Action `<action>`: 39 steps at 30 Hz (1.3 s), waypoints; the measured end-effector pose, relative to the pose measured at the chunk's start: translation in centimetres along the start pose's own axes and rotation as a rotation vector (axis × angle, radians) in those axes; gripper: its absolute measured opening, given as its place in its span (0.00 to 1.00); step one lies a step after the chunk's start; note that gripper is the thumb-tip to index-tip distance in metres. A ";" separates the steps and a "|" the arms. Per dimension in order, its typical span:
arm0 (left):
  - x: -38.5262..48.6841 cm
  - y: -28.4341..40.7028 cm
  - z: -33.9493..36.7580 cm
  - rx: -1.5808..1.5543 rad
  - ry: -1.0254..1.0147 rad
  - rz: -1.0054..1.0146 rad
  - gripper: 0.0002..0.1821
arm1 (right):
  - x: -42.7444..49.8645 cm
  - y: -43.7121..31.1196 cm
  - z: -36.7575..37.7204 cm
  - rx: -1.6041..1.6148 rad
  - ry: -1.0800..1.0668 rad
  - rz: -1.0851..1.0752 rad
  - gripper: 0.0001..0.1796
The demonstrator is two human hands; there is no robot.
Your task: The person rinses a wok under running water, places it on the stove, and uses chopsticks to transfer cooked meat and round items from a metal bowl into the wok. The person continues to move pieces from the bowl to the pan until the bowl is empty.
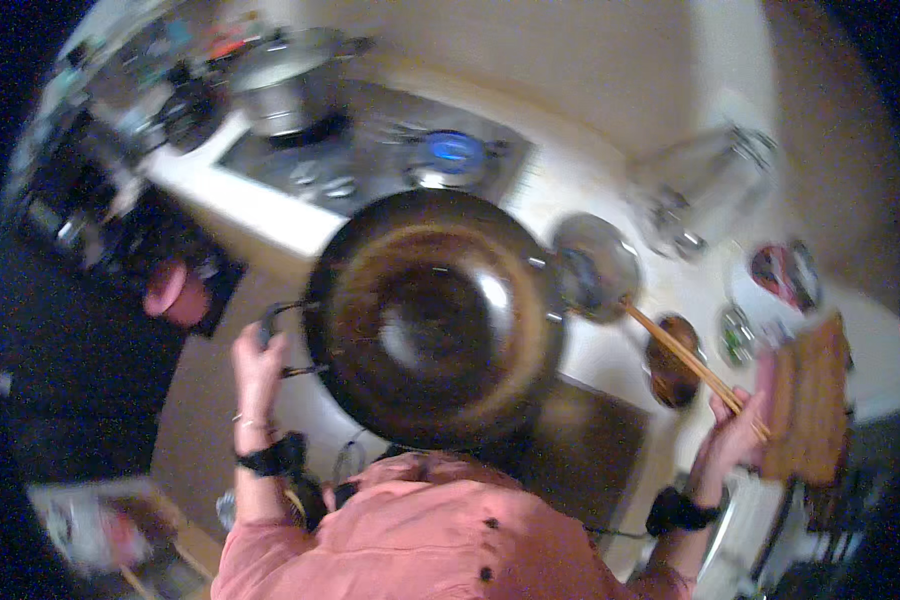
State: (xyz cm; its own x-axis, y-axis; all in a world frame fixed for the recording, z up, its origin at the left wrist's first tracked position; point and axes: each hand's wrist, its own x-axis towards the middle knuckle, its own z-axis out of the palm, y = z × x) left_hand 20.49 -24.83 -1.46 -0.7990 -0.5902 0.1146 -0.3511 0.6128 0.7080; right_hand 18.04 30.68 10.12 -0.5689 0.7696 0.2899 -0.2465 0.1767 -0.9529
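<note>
My left hand (256, 369) is closed around the loop handle (270, 321) of a large dark wok (442, 330). The wok is directly in front of my body, and its inside is bare with a brownish sheen. In my right hand (742, 429) is a pair of long wooden chopsticks (682, 356), pointing up and left. Their tips are at the edge of a round clear bowl (596, 266) beside the wok's right rim. What the bowl contains is too blurred to tell.
Behind the wok is a cooktop (390, 127) with a blue-lit burner (451, 150) and a lidded steel pot (289, 82). At right are a small brown dish (673, 367), a plate of red food (784, 276) and a wooden board (810, 405). A pink container (176, 292) is at left.
</note>
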 end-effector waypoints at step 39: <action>-0.1 2.2 -0.2 -0.100 0.009 -0.108 0.11 | -17.0 1.6 24.0 0.297 -1.056 0.249 0.16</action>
State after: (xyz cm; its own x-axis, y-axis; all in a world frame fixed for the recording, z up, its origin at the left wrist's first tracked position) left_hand 19.86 -23.54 0.26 -0.7549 -0.6546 0.0399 -0.3838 0.4903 0.7825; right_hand 8.47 3.15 5.83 -0.9731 -0.1669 0.1591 -0.1304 -0.1712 -0.9766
